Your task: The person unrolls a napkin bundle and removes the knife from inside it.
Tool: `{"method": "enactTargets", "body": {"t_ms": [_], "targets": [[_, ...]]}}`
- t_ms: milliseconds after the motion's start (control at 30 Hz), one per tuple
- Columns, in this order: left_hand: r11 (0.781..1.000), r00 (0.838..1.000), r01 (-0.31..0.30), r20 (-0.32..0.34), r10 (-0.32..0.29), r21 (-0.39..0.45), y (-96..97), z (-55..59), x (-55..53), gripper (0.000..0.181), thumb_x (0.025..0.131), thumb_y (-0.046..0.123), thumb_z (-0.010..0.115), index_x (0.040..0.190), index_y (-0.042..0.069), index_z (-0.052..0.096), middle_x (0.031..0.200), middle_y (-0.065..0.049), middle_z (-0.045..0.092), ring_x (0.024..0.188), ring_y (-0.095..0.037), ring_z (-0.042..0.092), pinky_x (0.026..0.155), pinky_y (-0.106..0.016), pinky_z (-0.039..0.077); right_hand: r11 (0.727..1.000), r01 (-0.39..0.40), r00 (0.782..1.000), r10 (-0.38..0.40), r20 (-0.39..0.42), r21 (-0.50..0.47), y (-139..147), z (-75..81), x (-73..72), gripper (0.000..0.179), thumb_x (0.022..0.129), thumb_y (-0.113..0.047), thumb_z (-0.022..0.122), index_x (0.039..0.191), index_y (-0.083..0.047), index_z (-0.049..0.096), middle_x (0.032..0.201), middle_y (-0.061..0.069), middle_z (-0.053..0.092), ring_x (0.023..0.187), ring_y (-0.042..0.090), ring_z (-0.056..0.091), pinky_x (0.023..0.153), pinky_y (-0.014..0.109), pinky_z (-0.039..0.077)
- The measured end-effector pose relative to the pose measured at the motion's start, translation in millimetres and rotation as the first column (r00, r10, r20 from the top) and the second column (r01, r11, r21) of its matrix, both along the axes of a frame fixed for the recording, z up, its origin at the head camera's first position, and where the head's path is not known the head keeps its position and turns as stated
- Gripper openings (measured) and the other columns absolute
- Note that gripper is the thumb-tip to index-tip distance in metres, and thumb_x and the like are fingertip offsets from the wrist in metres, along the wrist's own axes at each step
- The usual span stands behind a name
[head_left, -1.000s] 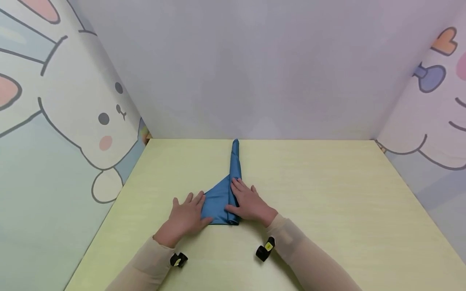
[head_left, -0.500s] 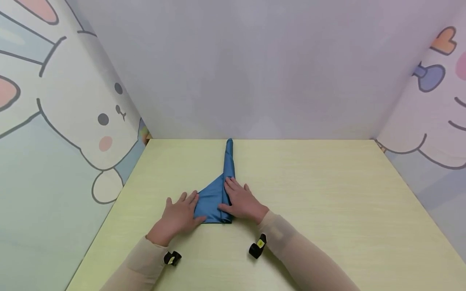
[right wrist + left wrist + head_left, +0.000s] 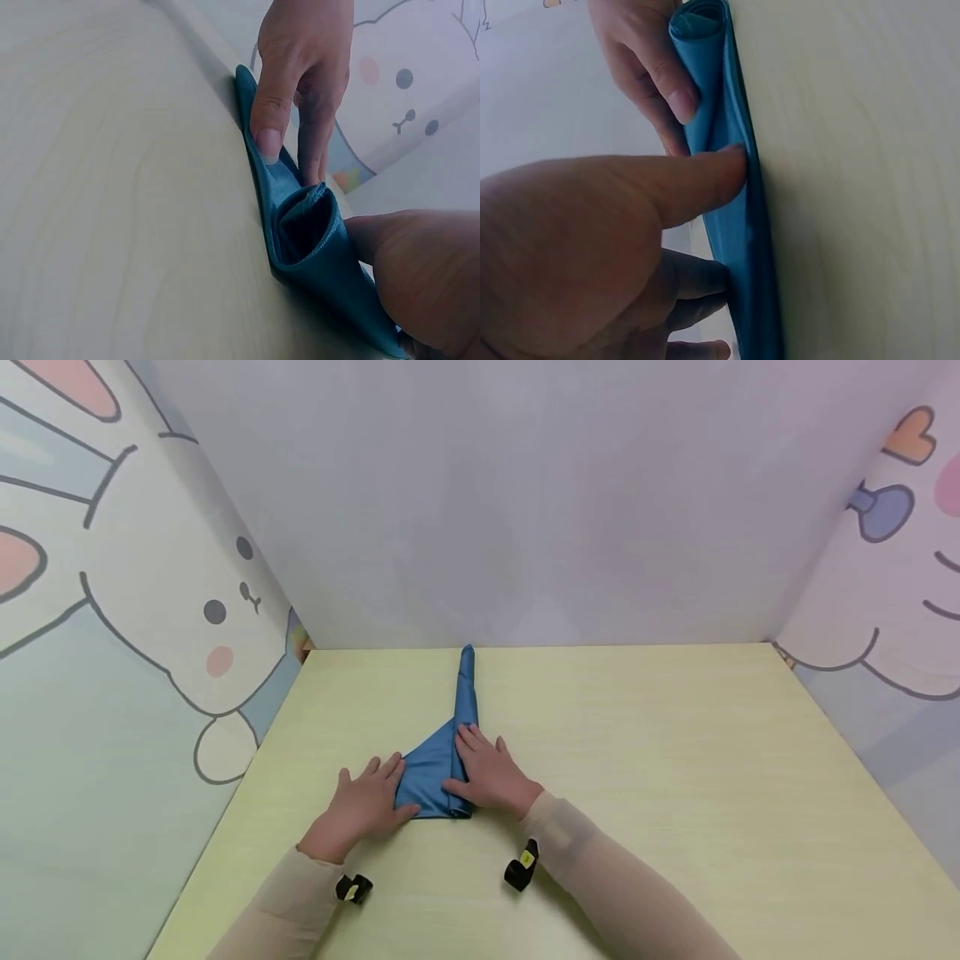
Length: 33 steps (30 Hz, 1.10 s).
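A blue satin cloth lies near the table's middle, its right part wound into a long narrow roll that points to the back edge. The left part is flat, with a slanted upper edge. My left hand rests on the flat part's left side, fingers spread and thumb near the front edge. Straight fingers of my right hand lie along the roll, its thumb at the seam beside the flat layer. The right wrist view shows the hollow, coiled end of the roll; the right fingertips are mostly hidden there.
A pale wood-grain table is under both hands. Behind it stands a plain light wall, with cartoon-printed panels on either side. Small black wrist cameras hang at both cuffs.
Both hands and the cloth have shifted left across the table together. The roll and the flat part keep about the same shape, and the hands keep their places on them.
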State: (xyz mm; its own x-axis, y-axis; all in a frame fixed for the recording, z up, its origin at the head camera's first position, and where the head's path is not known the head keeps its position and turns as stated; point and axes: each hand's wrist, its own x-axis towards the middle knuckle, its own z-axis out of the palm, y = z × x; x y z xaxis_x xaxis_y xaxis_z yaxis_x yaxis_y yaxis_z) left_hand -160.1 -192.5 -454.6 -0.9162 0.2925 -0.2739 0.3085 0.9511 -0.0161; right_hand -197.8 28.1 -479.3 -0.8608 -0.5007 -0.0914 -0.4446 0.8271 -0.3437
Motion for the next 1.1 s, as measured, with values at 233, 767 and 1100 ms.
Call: {"method": "enactTargets", "body": {"t_ms": [233, 767, 1100], "targets": [[0.993, 1.000, 0.010, 0.005, -0.011, 0.119, 13.3, 3.4, -5.5, 0.077, 0.091, 0.051, 0.059, 0.147, 0.002, 0.038, 0.154, -0.013, 0.031, 0.140, -0.037, 0.027, 0.100, -0.071, 0.022, 1.000, -0.001, 0.998, 0.001, -0.060, 0.006, -16, 4.0, -3.4, 0.083, 0.089, -0.059, 0.057, 0.151, -0.009, 0.032, 0.159, 0.009, 0.020, 0.146, 0.027, 0.011, 0.108, 0.064, 0.017], [0.990, 0.999, 0.026, 0.043, -0.032, 0.141, 21.3, 0.2, -1.6, 0.080, 0.092, 0.051, 0.057, 0.150, 0.002, 0.031, 0.158, -0.011, 0.022, 0.143, -0.032, 0.023, 0.103, -0.066, 0.023, 0.989, 0.036, 0.997, -0.026, -0.070, 0.146, -20, -7.0, -2.9, 0.089, 0.088, -0.067, 0.050, 0.153, -0.012, 0.026, 0.160, 0.003, 0.016, 0.147, 0.022, 0.008, 0.109, 0.062, 0.017], [0.992, 0.998, 0.039, 0.051, -0.045, 0.122, 20.8, 3.1, -2.8, 0.081, 0.091, 0.050, 0.059, 0.149, 0.001, 0.032, 0.158, -0.011, 0.023, 0.143, -0.032, 0.024, 0.102, -0.069, 0.023, 0.986, 0.052, 0.995, -0.038, -0.089, 0.158, -11, -5.6, 0.3, 0.089, 0.088, -0.067, 0.051, 0.153, -0.011, 0.028, 0.160, 0.005, 0.018, 0.147, 0.024, 0.011, 0.108, 0.064, 0.018]]}}
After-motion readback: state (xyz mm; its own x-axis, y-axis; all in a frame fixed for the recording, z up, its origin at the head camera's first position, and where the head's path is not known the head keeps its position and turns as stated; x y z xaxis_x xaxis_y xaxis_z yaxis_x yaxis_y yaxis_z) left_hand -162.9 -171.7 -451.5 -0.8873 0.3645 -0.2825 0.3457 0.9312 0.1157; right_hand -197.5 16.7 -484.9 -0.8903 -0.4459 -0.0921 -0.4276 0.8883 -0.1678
